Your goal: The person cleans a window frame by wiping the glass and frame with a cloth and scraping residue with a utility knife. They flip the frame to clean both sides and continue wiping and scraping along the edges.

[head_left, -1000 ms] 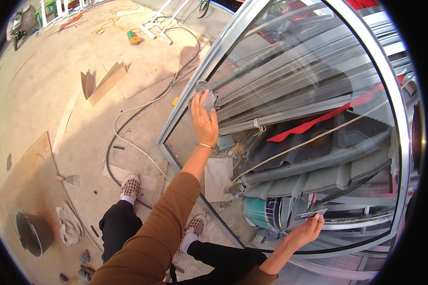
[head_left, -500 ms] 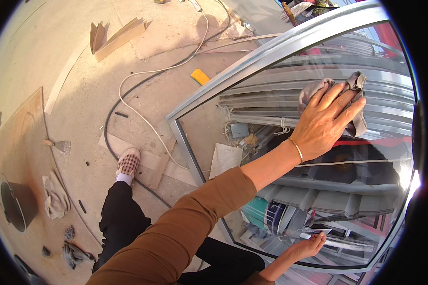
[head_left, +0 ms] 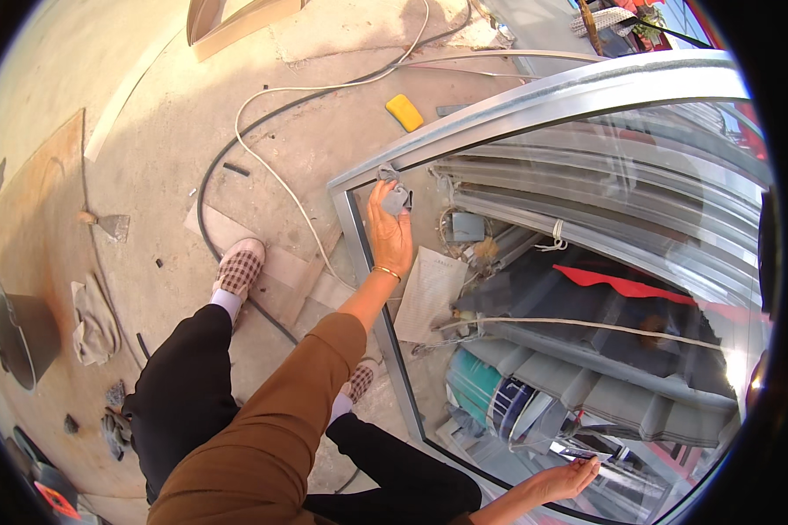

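Right hand (head_left: 562,479) low at frame edge, fingers spread flat against glass pane (head_left: 604,262), holding nothing. Left hand (head_left: 390,229) reaches up on brown sleeve (head_left: 263,429), grip pinching grey rag (head_left: 394,198) against pane's upper left corner, just inside metal frame (head_left: 359,236). Beyond, black cable (head_left: 208,184) and white cable (head_left: 271,166) loop over concrete floor (head_left: 149,131); yellow block (head_left: 404,112) near frame top.

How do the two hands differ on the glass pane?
The left hand reaches up to the pane's upper corner and presses a small grey rag there; the right hand sits low near the bottom edge, holding nothing. The left wrist wears a thin bracelet; the right shows none. Both rest on the glass pane.
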Action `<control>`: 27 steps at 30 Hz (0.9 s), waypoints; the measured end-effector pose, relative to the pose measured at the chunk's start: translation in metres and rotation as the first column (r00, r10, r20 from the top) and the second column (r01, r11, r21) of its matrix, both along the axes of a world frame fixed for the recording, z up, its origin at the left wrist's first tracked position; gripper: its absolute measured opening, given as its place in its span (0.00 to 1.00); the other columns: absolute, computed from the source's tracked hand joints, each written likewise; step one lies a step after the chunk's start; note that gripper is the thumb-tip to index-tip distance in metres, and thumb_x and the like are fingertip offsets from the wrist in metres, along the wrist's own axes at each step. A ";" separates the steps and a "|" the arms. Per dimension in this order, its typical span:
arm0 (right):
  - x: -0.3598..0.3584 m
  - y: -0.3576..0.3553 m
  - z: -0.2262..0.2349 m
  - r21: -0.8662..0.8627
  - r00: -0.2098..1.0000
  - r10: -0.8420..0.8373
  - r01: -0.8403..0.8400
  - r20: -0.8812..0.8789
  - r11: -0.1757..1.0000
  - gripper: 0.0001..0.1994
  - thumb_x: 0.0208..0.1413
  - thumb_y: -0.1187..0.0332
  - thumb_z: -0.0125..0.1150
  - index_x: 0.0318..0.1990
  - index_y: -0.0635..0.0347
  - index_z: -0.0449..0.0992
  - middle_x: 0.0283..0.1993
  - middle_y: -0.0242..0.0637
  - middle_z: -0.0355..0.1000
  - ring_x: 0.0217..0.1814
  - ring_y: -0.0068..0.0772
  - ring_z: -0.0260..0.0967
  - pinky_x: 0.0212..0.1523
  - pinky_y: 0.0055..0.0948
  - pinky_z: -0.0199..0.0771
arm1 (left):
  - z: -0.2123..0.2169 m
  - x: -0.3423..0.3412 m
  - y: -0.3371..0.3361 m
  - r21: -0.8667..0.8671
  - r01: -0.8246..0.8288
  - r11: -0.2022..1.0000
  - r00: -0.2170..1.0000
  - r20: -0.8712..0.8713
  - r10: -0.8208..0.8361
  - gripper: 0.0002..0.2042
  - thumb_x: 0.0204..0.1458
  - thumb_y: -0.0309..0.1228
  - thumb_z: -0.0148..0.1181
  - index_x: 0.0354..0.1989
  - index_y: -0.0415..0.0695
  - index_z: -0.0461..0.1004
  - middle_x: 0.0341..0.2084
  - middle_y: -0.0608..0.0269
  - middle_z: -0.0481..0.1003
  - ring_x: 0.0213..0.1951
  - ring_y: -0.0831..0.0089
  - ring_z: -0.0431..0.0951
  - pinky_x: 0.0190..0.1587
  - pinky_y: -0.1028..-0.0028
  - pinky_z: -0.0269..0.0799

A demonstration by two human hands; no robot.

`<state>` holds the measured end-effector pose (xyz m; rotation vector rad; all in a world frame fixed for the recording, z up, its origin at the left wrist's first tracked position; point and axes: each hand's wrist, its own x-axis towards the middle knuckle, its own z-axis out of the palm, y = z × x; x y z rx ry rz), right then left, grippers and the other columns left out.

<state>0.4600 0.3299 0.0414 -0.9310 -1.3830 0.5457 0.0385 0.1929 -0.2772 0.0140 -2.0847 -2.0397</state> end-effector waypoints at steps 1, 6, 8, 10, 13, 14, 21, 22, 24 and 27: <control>0.000 0.000 0.000 0.004 1.000 0.016 -0.016 -0.001 1.000 0.08 0.68 0.67 0.66 0.47 0.62 0.79 0.38 0.27 0.71 0.41 0.20 0.64 0.44 0.22 0.61 | -0.006 0.001 0.001 -0.005 0.006 1.000 1.000 0.026 -0.006 0.25 0.64 0.27 0.53 0.69 0.35 0.62 0.68 0.47 0.65 0.72 0.46 0.61 0.75 0.53 0.52; -0.011 -0.006 0.002 0.003 1.000 0.018 -0.018 0.000 1.000 0.08 0.68 0.67 0.66 0.47 0.62 0.79 0.38 0.28 0.72 0.41 0.20 0.65 0.44 0.22 0.61 | -0.035 0.001 0.012 -0.053 -0.128 0.990 0.970 0.203 0.136 0.25 0.67 0.29 0.50 0.71 0.33 0.59 0.68 0.45 0.65 0.70 0.45 0.62 0.74 0.53 0.53; -0.016 -0.010 0.002 -0.001 1.000 0.014 -0.014 -0.006 1.000 0.08 0.68 0.68 0.66 0.48 0.63 0.79 0.38 0.28 0.72 0.41 0.20 0.65 0.44 0.23 0.61 | -0.050 0.000 0.011 -0.090 -0.166 0.982 0.951 0.250 0.183 0.26 0.67 0.30 0.50 0.71 0.33 0.59 0.68 0.44 0.65 0.70 0.44 0.62 0.73 0.53 0.54; -0.020 -0.015 0.003 0.001 1.000 -0.008 0.008 0.012 1.000 0.08 0.68 0.68 0.66 0.47 0.63 0.79 0.38 0.28 0.71 0.41 0.20 0.64 0.44 0.23 0.61 | -0.066 -0.002 0.005 -0.087 -0.127 0.988 0.930 0.337 0.149 0.26 0.67 0.29 0.50 0.71 0.32 0.58 0.69 0.43 0.64 0.70 0.44 0.61 0.73 0.53 0.54; -0.024 -0.020 0.002 -0.014 0.999 -0.023 0.024 0.023 1.000 0.08 0.68 0.68 0.66 0.47 0.63 0.78 0.37 0.27 0.70 0.41 0.19 0.64 0.44 0.23 0.61 | -0.087 -0.010 -0.008 -0.189 -0.140 0.972 0.906 0.372 0.202 0.14 0.66 0.29 0.54 0.54 0.33 0.68 0.53 0.37 0.73 0.57 0.38 0.69 0.62 0.49 0.63; -0.024 -0.021 0.002 0.010 0.999 -0.004 0.004 0.046 1.000 0.08 0.68 0.68 0.66 0.47 0.63 0.78 0.37 0.27 0.70 0.41 0.19 0.63 0.44 0.23 0.61 | -0.091 -0.011 -0.012 -0.217 -0.111 0.970 0.865 0.459 0.202 0.11 0.66 0.29 0.55 0.50 0.33 0.69 0.48 0.36 0.74 0.54 0.37 0.70 0.59 0.48 0.64; -0.048 -0.035 0.007 -0.040 1.000 -0.023 0.022 -0.022 0.999 0.10 0.68 0.68 0.66 0.50 0.64 0.77 0.40 0.29 0.73 0.42 0.20 0.66 0.45 0.22 0.63 | -0.057 0.076 -0.032 -0.278 0.251 0.927 0.824 0.564 -0.054 0.10 0.64 0.29 0.57 0.46 0.35 0.71 0.45 0.36 0.77 0.48 0.35 0.76 0.51 0.44 0.70; -0.058 -0.039 0.008 -0.034 0.998 -0.035 0.033 -0.045 0.999 0.10 0.68 0.68 0.66 0.50 0.64 0.77 0.41 0.30 0.74 0.42 0.20 0.67 0.45 0.22 0.64 | -0.045 0.104 -0.032 -0.269 0.341 0.901 0.783 0.612 -0.113 0.11 0.64 0.30 0.57 0.46 0.34 0.71 0.46 0.36 0.78 0.47 0.35 0.78 0.50 0.45 0.73; -0.085 -0.057 0.003 -0.026 0.998 0.067 -0.067 0.017 0.997 0.11 0.69 0.70 0.63 0.53 0.67 0.77 0.49 0.34 0.76 0.50 0.22 0.70 0.49 0.22 0.66 | -0.021 0.148 -0.035 -0.130 0.646 0.752 0.540 0.775 -0.329 0.17 0.62 0.33 0.58 0.51 0.29 0.72 0.46 0.32 0.80 0.48 0.36 0.82 0.52 0.47 0.76; -0.136 -0.092 -0.016 -0.097 0.938 0.289 -0.275 0.193 0.957 0.08 0.70 0.72 0.60 0.50 0.68 0.77 0.45 0.32 0.74 0.46 0.20 0.67 0.47 0.21 0.65 | -0.005 0.138 -0.042 0.097 0.969 0.227 0.101 0.685 -0.722 0.20 0.60 0.32 0.60 0.51 0.25 0.77 0.45 0.30 0.81 0.47 0.39 0.84 0.51 0.50 0.78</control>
